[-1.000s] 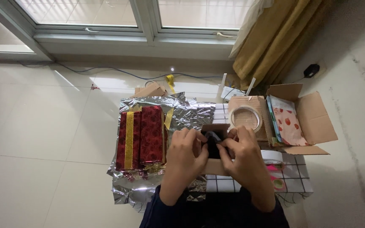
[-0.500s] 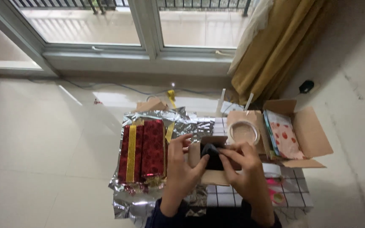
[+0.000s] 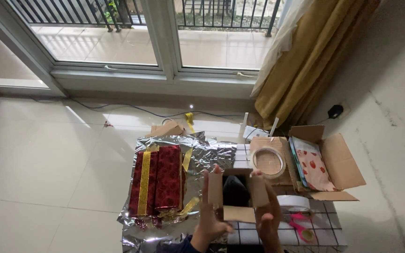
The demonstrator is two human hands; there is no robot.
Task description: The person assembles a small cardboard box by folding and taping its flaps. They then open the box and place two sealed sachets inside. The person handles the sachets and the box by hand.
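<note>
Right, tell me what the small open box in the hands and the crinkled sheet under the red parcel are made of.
Small brown open-flapped box: likely matte cardboard, judging by its stiff, dull flaps. Crinkled silver sheet: apparently metallic foil or foil-finish wrap, since its creases catch bright reflections. The red gold-banded parcel looks paper-wrapped, slightly glossy.

red-gold wrapped box (image 3: 157, 182) on silver foil (image 3: 202, 157) | tape roll (image 3: 268, 161) | open carton (image 3: 326, 161) | yellow curtain (image 3: 315, 61)

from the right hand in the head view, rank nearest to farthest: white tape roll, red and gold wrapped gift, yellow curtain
From the right hand:
1. white tape roll, just to its right on the grid-patterned surface.
2. red and gold wrapped gift, to the left on the silver foil sheet, past the left hand.
3. yellow curtain, far up by the window.
</note>
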